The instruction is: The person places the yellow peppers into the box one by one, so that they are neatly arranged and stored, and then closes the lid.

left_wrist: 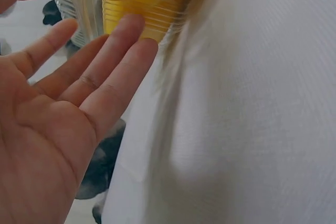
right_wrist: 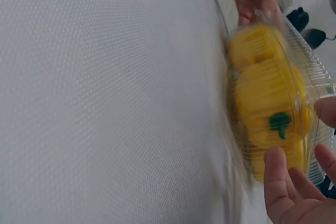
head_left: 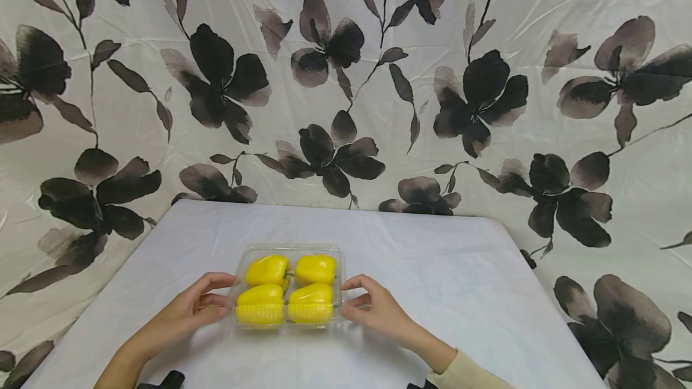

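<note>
A clear plastic clamshell box (head_left: 250, 249) lies on the table, with several yellow bell peppers (head_left: 267, 270) inside. One green stem (right_wrist: 280, 123) shows through its ribbed wall in the right wrist view. My left hand (head_left: 189, 308) is at the box's left side, its fingertips at the plastic edge; the left wrist view has its fingers (left_wrist: 113, 85) loosely extended under the thumb. On the opposite side, my right hand (head_left: 375, 308) has its fingers spread along the right edge, thumb apart from them. Neither hand wraps round the box. Exact fingertip contact is hard to tell.
A white cloth covers the table (head_left: 432, 269), whose far edge meets a hanging curtain (head_left: 400, 131) printed with dark flowers. Dark objects (head_left: 173, 379) show near each wrist at the bottom of the head view.
</note>
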Motion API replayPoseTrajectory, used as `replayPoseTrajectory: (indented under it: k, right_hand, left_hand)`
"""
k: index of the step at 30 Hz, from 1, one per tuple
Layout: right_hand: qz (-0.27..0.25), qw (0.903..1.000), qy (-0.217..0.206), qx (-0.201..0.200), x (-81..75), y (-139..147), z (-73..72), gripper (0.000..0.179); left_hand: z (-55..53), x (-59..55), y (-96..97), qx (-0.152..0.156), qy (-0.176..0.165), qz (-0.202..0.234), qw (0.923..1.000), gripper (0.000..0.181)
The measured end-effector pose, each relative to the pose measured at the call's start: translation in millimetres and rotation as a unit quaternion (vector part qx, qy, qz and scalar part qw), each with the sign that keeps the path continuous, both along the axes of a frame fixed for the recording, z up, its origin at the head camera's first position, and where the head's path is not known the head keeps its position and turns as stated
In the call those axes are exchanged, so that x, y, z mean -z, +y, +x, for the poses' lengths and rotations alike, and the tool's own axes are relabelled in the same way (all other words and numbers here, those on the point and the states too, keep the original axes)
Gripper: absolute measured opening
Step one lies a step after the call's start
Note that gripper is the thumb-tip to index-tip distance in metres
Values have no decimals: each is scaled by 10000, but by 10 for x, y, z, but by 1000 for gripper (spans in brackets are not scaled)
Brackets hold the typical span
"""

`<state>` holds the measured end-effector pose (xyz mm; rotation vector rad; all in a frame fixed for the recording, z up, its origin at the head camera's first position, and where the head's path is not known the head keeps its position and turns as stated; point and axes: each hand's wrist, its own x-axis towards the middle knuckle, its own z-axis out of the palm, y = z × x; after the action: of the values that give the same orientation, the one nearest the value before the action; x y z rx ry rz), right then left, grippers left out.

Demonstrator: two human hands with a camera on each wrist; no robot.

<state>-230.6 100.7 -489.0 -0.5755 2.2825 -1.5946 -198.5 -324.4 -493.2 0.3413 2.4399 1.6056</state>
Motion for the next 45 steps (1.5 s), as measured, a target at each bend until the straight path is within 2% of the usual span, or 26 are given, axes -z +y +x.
replayPoseTrajectory:
  k: [5, 21, 28, 35, 41, 45]
  right_hand:
    - [-95, 9999, -54, -14, 16, -10, 3, 45]
    - [-135, 9998, -130, -7, -2, -28, 29, 52]
    - [-125, 9996, -239, 19, 5, -25, 23, 58]
    - [-182, 9991, -375, -21, -4, -23, 32, 59]
    - [-256, 9984, -492, -47, 1, -22, 28, 60]
    - [-289, 9980, -558, -71, 5, -22, 18, 61]
  left_hand:
    - [15, -33, 11, -26, 99, -156, 9998, 59]
    - [34, -113, 50, 36, 21, -496, 9988, 63]
    - [37, -119, 52, 35, -170, -486, 9987, 65]
    - [47, -115, 58, 79, -195, -430, 9989, 66]
    - [49, -128, 73, -135, -494, -603, 9969, 68]
    - [61, -120, 70, -161, -510, -655, 9964, 70]
